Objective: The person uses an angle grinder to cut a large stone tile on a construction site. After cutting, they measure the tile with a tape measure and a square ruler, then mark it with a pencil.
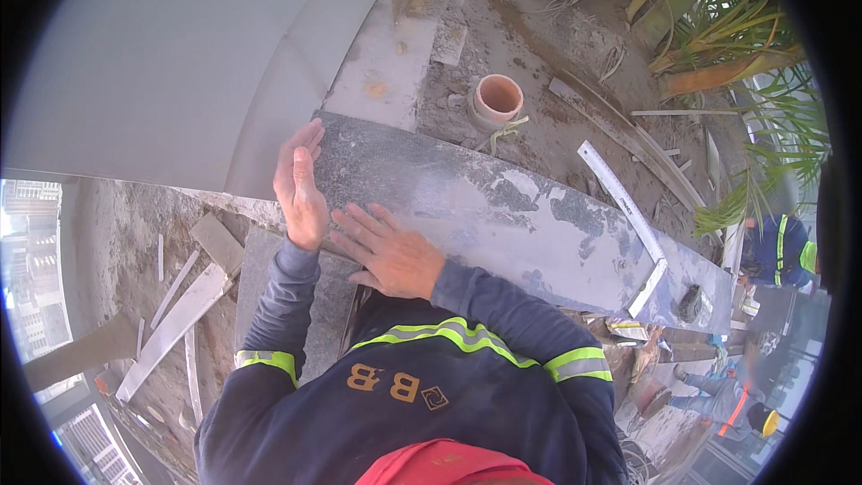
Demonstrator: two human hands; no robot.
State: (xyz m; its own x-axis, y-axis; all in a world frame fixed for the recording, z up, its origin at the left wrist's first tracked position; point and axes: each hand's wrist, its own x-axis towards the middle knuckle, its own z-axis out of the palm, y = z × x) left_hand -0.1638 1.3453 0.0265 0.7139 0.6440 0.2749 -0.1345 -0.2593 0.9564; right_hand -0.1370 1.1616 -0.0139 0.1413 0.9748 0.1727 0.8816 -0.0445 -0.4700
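Nearest us is a red head covering (453, 464), then our dark jacket (485, 418) with reflective bands. Our right hand (388, 253) lies palm down at the near left part of a grey stone slab (449, 184), fingers open and spread. Our left hand (301, 193) stands at its left end, fingers straight, gripping nothing. The slab stretches rightward, an angled metal ruler (620, 199) across it. Farther off stand a round pot (498, 97) and, to the right, palm fronds (718, 36).

Grey slab (431, 175) — left hand (302, 193) at end, right hand (395, 254) over near edge; angled ruler (623, 202)
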